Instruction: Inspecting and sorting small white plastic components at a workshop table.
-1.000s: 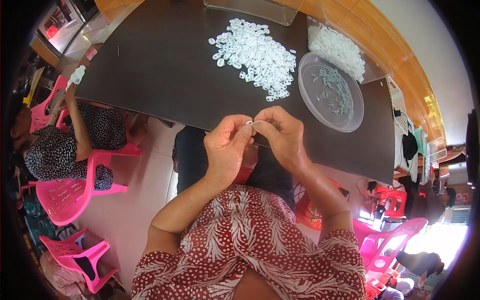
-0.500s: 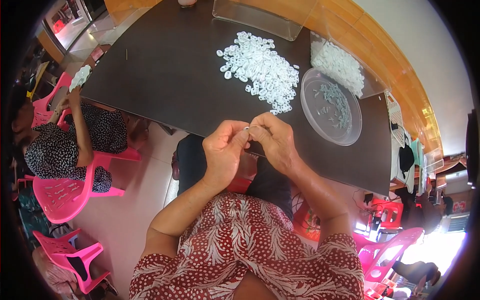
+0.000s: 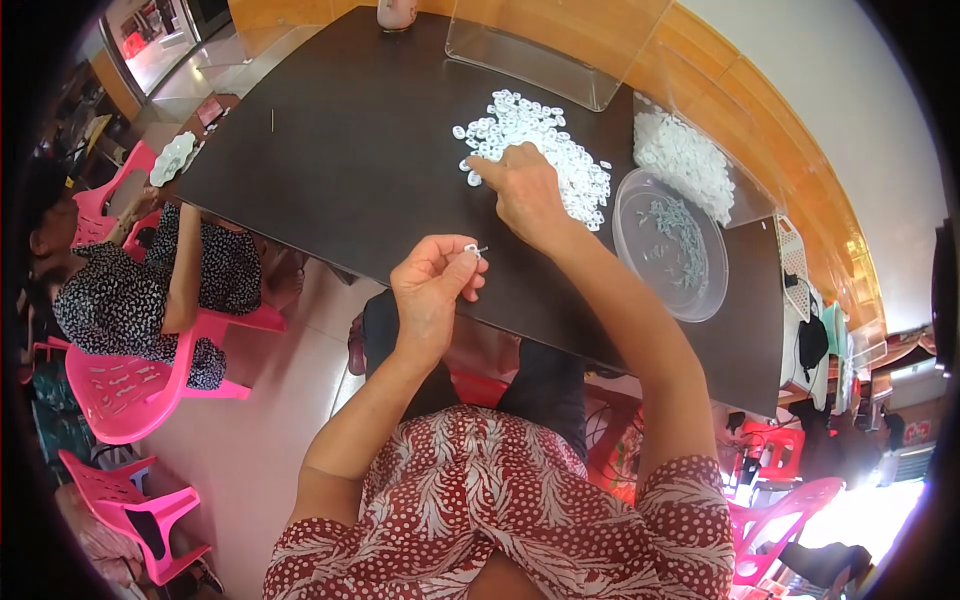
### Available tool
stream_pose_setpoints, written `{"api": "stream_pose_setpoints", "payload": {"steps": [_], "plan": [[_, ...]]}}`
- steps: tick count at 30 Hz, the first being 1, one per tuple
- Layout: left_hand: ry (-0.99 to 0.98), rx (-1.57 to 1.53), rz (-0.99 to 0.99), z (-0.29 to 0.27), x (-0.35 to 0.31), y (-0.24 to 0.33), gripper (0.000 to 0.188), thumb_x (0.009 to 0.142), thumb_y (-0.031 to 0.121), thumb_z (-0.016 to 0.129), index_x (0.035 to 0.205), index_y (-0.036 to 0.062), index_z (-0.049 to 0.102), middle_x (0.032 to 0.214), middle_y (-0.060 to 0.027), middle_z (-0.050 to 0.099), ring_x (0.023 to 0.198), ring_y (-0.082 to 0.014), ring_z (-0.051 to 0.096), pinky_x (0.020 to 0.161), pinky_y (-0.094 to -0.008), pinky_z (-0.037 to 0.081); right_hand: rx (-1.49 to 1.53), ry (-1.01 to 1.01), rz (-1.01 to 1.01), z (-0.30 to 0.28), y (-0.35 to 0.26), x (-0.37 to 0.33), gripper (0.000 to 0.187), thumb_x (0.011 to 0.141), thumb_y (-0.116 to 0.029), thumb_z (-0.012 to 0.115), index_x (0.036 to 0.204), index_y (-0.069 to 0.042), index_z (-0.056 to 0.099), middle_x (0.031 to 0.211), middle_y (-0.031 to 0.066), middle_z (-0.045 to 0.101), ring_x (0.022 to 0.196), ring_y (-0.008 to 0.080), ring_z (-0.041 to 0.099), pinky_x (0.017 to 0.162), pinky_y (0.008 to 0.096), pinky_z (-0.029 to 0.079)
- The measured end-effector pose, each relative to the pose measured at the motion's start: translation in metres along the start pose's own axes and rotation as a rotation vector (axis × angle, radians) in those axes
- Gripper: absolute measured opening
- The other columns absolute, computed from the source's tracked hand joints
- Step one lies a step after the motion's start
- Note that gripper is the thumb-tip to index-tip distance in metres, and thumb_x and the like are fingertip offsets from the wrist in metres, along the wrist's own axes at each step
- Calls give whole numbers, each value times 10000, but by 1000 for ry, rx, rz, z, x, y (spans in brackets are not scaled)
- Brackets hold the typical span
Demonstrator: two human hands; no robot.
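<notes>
My left hand (image 3: 432,290) pinches a small white plastic piece (image 3: 469,249) between thumb and fingertips, above the table's near edge. A slim greyish pin (image 3: 483,249) sticks out of the piece on its right side. My right hand (image 3: 528,195) reaches over the left part of a heap of small white oval pieces (image 3: 575,165). Its index finger stretches left onto loose pieces at the heap's edge; the thumb is hidden under the hand. Right of the heap stands a round clear dish (image 3: 622,235) with many tiny grey-blue parts (image 3: 677,235).
The dark table (image 3: 330,150) curves across the view. A clear bin (image 3: 765,195) of white pieces stands behind the dish, and a clear box (image 3: 530,75) at the far side. A thin stick (image 3: 272,120) lies left. A seated person (image 3: 110,290) is on a pink chair (image 3: 120,395).
My right hand has left my left hand's fingertips and moved forward to the heap. My left hand keeps its pinch, and the pin in the white piece now shows. The view has shifted slightly.
</notes>
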State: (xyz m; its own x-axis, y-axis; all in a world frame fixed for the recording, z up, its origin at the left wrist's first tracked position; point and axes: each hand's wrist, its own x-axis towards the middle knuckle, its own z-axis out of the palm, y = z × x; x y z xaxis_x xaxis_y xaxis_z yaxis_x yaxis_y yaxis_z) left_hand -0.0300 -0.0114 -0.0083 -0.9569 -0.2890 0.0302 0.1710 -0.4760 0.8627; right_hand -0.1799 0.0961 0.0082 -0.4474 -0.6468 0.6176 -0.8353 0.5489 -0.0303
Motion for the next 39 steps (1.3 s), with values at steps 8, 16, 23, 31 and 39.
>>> {"api": "stream_pose_setpoints", "payload": {"steps": [8, 16, 23, 31, 39], "plan": [[15, -3, -6, 1, -1, -1, 117, 863, 52, 596, 947, -29, 593, 785, -84, 639, 614, -101, 575, 539, -213, 463, -43, -122, -96, 1, 1, 4, 171, 650, 13, 591, 785, -75, 648, 718, 97, 529, 732, 266, 502, 634, 364, 428], [18, -13, -22, 1, -1, 1, 123, 859, 60, 605, 948, -25, 595, 786, -81, 639, 617, -99, 572, 545, -214, 464, 79, -95, -1, -16, 2, -9, 205, 625, 28, 583, 798, -49, 660, 727, 135, 544, 749, 289, 518, 657, 388, 442], [17, -2, -18, 1, -1, 0, 128, 866, 63, 596, 961, -23, 593, 792, -71, 635, 628, -87, 565, 548, -203, 453, 144, -152, -7, -15, -7, -3, 166, 676, -22, 630, 833, -72, 655, 747, 112, 542, 756, 279, 515, 654, 386, 436], [3, -16, -18, 1, -1, 0, 139, 869, 69, 594, 974, -22, 593, 792, -66, 631, 628, -79, 557, 546, -195, 443, 118, -197, -89, -15, -14, -5, 138, 673, -28, 663, 791, -61, 600, 783, 85, 528, 772, 264, 495, 645, 372, 423], [60, -20, 6, 4, -3, 4, 164, 864, 51, 591, 1010, -24, 600, 789, -85, 631, 631, -105, 570, 543, -220, 468, 961, -129, 607, -43, -22, -27, 120, 723, -2, 651, 822, -6, 584, 748, 45, 597, 691, 124, 552, 605, 268, 434]]}}
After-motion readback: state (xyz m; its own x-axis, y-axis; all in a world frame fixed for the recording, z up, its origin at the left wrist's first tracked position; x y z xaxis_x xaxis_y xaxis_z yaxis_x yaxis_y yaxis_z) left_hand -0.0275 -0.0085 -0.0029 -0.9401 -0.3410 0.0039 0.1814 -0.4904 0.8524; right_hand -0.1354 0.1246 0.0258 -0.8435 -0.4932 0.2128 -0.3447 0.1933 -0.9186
